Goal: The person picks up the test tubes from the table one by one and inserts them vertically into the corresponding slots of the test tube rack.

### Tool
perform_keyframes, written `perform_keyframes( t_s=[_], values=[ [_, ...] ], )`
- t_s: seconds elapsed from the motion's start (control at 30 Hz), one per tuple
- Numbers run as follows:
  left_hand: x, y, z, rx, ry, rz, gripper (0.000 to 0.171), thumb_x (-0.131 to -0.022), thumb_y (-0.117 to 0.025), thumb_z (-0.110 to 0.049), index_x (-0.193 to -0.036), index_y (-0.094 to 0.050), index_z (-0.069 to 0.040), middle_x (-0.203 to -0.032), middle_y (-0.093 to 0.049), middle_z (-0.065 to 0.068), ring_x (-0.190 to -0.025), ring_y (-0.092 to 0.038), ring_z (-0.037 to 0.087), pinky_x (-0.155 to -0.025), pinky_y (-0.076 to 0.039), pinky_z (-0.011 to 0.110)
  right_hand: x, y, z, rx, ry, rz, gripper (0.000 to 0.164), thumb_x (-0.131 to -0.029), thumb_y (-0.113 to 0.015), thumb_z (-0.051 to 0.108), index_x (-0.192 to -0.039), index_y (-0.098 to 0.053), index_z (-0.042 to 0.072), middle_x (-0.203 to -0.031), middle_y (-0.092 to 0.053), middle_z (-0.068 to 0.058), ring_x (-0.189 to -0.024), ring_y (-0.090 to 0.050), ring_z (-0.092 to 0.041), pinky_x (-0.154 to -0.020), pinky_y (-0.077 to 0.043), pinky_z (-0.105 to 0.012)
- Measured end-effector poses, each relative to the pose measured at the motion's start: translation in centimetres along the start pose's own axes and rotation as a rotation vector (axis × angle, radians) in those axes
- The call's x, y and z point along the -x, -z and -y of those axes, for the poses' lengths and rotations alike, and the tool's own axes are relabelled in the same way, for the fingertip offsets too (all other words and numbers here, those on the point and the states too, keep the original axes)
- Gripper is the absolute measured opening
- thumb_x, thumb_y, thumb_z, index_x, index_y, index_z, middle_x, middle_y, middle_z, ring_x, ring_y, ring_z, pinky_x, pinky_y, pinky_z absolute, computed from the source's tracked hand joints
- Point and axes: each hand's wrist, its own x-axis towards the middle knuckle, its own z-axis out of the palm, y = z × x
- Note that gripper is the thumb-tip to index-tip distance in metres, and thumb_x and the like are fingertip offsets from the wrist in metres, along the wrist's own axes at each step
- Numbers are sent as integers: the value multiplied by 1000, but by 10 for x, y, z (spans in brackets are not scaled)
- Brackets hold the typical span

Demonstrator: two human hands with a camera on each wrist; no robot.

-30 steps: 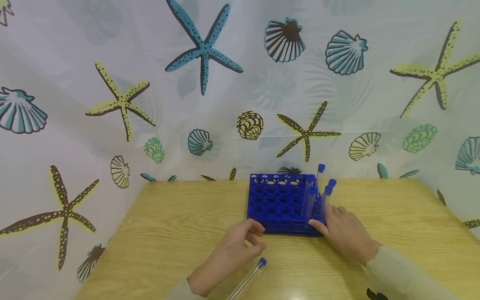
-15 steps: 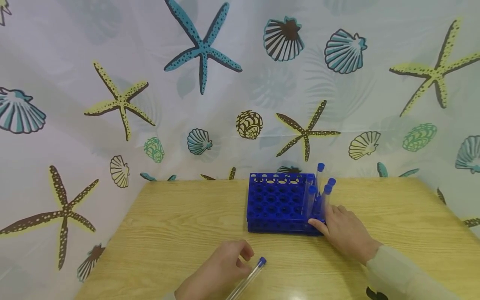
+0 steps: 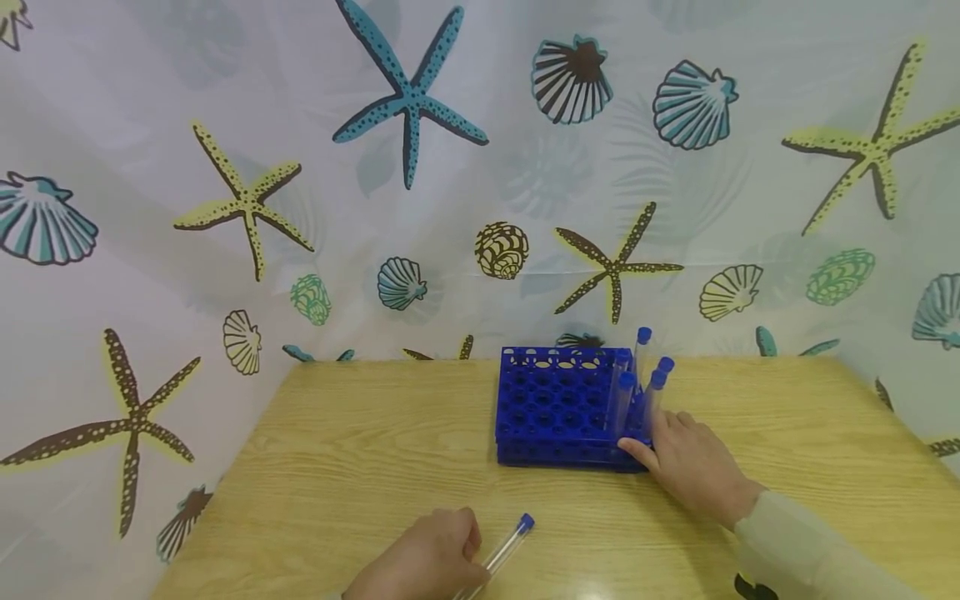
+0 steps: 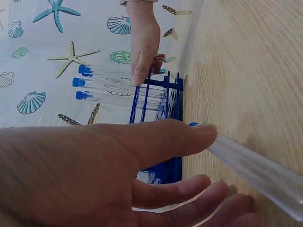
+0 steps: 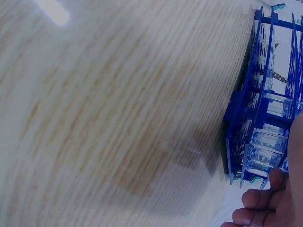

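Note:
A clear test tube [image 3: 507, 546] with a blue cap lies slanted on the table in front of the rack. Over its lower part is my left hand [image 3: 427, 554]; in the left wrist view the thumb crosses in front of the tube and the fingers lie apart from it, loosely bent. The blue test tube rack [image 3: 555, 417] has several capped tubes [image 3: 654, 404] standing at its right end. My right hand [image 3: 697, 467] grips that end, thumb on the front edge and fingers along the side. In the right wrist view, tube bottoms [image 5: 265, 151] show inside the rack [image 5: 251, 109].
The wood-grain table [image 3: 360, 433] runs back to a hanging cloth [image 3: 450, 208] printed with starfish and shells, which also closes off the left and right sides. A small dark shape [image 3: 753, 587] shows by the right sleeve [image 3: 810, 542].
My left hand has moved from the rack's front left corner back toward me and down to the loose test tube. The right hand and rack have stayed in place.

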Motion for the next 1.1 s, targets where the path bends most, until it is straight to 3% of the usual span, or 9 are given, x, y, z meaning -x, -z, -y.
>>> perform_keyframes(
  t_s=[0.27,0.57,1.1],
  values=[
    [-1,-7,3,31,54,-1,24,-66,-74,-19,-79,-54,-12,-68,-54,-2,-60,-48,15,-53,-40,29,1,0,0,-11,6,6,83,-88,-29,62,-129,-34,-10,-92,-60,-15,-87,-55,-32,-77,-42,-49],
    [-4,-11,5,17,-2,0,23,-65,-73,-14,-77,-53,-10,-65,-53,-3,-58,-46,13,-52,-39,27,0,-1,-1,-8,1,4,80,-88,-29,63,-125,-39,-8,-82,-56,-9,-79,-54,-27,-72,-42,-46],
    [-8,-17,4,-74,-60,-77,20,-60,-73,-10,-66,-54,-15,-59,-50,-6,-53,-45,10,-50,-38,24,-1,-1,0,-13,-3,-8,82,-87,-29,63,-129,-34,-8,-86,-58,-10,-83,-55,-29,-74,-43,-47]
  ],
)
